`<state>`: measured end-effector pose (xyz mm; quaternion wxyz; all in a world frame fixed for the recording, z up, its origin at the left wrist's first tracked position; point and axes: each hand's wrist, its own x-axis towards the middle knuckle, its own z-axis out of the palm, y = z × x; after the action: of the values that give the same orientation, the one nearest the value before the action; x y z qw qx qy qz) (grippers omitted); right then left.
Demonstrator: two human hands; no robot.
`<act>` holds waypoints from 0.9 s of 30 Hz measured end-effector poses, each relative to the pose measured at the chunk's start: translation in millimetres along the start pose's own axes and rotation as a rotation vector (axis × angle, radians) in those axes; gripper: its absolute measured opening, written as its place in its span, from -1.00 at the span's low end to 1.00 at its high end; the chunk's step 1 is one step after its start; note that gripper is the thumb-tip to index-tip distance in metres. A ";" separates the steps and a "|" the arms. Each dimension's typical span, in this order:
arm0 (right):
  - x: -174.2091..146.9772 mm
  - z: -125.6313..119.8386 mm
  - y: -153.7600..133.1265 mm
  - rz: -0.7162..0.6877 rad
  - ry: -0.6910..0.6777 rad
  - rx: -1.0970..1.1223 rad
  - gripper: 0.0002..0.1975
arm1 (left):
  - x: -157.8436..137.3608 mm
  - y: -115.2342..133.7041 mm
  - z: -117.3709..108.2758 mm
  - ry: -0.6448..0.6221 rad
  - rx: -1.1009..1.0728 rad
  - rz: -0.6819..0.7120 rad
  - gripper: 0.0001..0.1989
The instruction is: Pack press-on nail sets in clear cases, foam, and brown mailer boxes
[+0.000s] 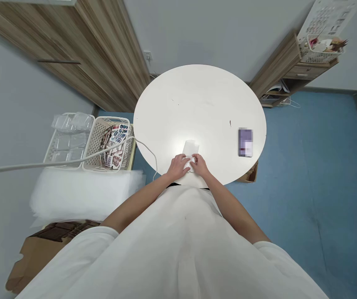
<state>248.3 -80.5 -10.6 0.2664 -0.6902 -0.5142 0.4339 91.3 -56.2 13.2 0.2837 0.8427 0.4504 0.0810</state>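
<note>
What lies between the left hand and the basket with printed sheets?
In the head view, between the left hand and the basket lie part of the white tabletop, a white cable and a strip of blue floor.

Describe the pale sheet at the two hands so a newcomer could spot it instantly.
Find the white rounded table. At its near edge, the left hand and right hand almost meet over a pale sheet, its far end showing beyond them. Unlike the darker purple item to its right, it nearly blends into the table.
</note>
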 end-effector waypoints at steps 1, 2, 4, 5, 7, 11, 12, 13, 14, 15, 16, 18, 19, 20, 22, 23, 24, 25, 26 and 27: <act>-1.7 -1.8 0.6 -0.009 -0.009 -0.003 -0.64 | 1.2 1.3 1.4 -0.007 0.008 0.005 -0.59; -4.2 -4.1 0.5 -0.027 -0.020 -0.017 -0.60 | 2.1 2.5 2.5 -0.011 0.016 0.008 -0.59; -11.7 -9.5 -2.0 -0.088 -0.035 -0.098 -0.50 | 2.8 3.6 3.6 -0.011 0.034 0.007 -0.60; -16.3 -12.3 -4.4 -0.132 -0.039 -0.168 -0.45 | 3.0 3.4 3.8 -0.011 0.043 0.008 -0.61; -25.1 -16.1 -10.9 -0.235 -0.054 -0.357 -0.37 | 3.6 1.6 4.0 -0.010 0.049 0.009 -0.62; -30.0 -11.0 -23.7 -0.326 -0.152 -0.685 -0.23 | 7.0 -3.9 5.5 -0.012 -0.034 0.013 -0.62; -27.7 -7.9 -25.8 -0.301 -0.161 -0.727 -0.21 | 8.3 -4.7 5.7 -0.020 -0.070 0.018 -0.61; -24.6 -4.9 -27.4 -0.270 -0.165 -0.751 -0.20 | 9.5 -5.1 5.7 -0.030 -0.105 0.021 -0.59; -21.0 -2.6 -28.4 -0.241 -0.168 -0.762 -0.22 | 10.7 -4.9 5.3 -0.040 -0.137 0.018 -0.57; -17.6 -1.3 -29.0 -0.222 -0.174 -0.765 -0.25 | 11.6 -4.3 4.5 -0.048 -0.167 0.008 -0.56; -14.9 -1.3 -29.2 -0.214 -0.183 -0.762 -0.29 | 12.1 -3.4 3.5 -0.053 -0.194 -0.011 -0.54; -12.7 -5.2 -28.4 -0.225 -0.215 -0.743 -0.34 | 11.3 -1.3 1.1 -0.060 -0.257 -0.063 -0.49; -13.7 -8.9 -27.4 -0.238 -0.238 -0.726 -0.35 | 9.9 -0.5 -0.2 -0.067 -0.296 -0.088 -0.47; -15.9 -13.1 -26.1 -0.250 -0.266 -0.704 -0.37 | 7.8 0.0 -1.5 -0.080 -0.342 -0.110 -0.46; -22.8 -22.2 -22.6 -0.268 -0.334 -0.647 -0.42 | 1.9 -0.3 -3.7 -0.129 -0.443 -0.127 -0.50; -26.6 -26.3 -20.9 -0.270 -0.362 -0.616 -0.46 | -1.7 -0.9 -4.6 -0.158 -0.486 -0.118 -0.54; -29.9 -29.9 -19.4 -0.270 -0.382 -0.585 -0.49 | -5.2 -1.6 -5.4 -0.180 -0.516 -0.100 -0.57; -32.2 -32.8 -18.3 -0.268 -0.394 -0.555 -0.51 | -8.5 -2.3 -6.0 -0.192 -0.529 -0.077 -0.57; -33.1 -35.3 -17.9 -0.264 -0.399 -0.527 -0.52 | -11.3 -2.9 -6.3 -0.190 -0.527 -0.058 -0.54; -32.5 -37.5 -18.0 -0.256 -0.401 -0.502 -0.53 | -13.4 -3.3 -6.4 -0.180 -0.514 -0.046 -0.49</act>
<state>269.3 -102.2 32.6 0.0342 -0.5651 -0.7293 0.3843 78.6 -62.9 18.3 0.5290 0.7363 0.4072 0.1112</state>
